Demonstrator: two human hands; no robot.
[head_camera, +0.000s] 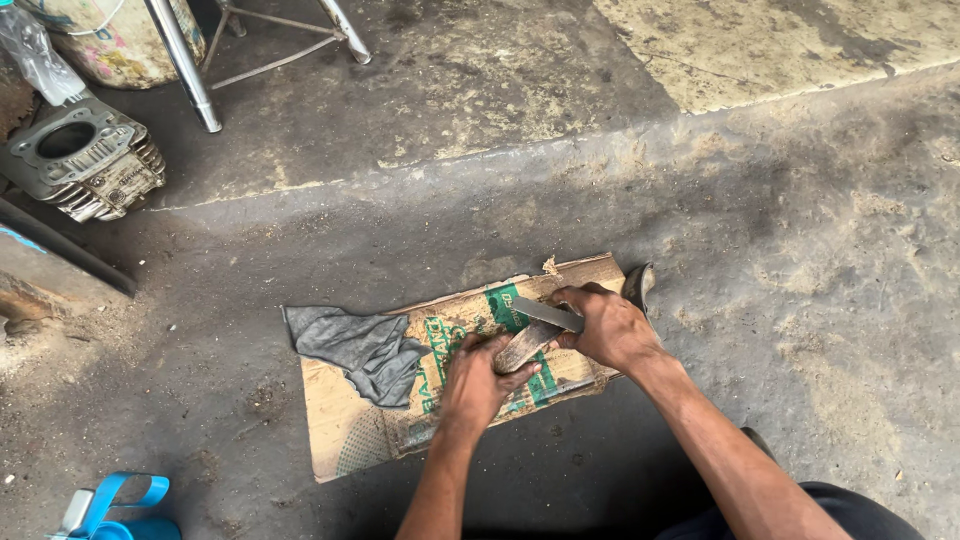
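My left hand (478, 378) grips a short piece of brown wood (522, 346) and holds it down on a flat sheet of cardboard (350, 425) with green print. Across the wood lies a grey metal blade (545, 314), and my right hand (610, 325) is closed on its right end. A dark handle end (637, 283) sticks out beyond my right hand. Both hands touch the wood at the middle of the cardboard.
A grey rag (360, 348) lies on the cardboard's left part. On the dirty concrete floor sit a finned metal engine cylinder (80, 160) at far left, chrome stool legs (190, 70) and a painted bucket (110, 35) above it, and a blue object (120, 510) at bottom left.
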